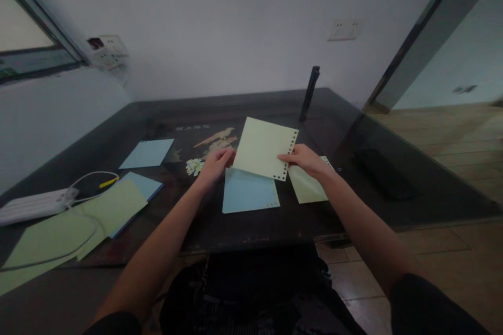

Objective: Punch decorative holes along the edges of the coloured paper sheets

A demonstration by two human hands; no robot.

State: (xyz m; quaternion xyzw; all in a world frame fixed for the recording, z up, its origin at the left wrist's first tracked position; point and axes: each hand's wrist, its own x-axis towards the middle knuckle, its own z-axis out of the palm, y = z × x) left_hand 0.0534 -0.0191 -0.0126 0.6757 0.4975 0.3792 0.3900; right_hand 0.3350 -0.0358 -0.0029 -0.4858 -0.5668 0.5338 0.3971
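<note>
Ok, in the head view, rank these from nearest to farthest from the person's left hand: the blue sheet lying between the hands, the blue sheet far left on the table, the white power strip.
From the left hand:
1. Blue sheet between the hands, just right of and below it.
2. Blue sheet far left, out to its left on the table.
3. White power strip, at the table's left edge.

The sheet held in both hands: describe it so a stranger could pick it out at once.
On the dark table, near its middle, the left hand and right hand hold up a pale green sheet above a flat blue sheet. Unlike the other sheets, it is lifted and tilted, with punched holes along its right edge.
</note>
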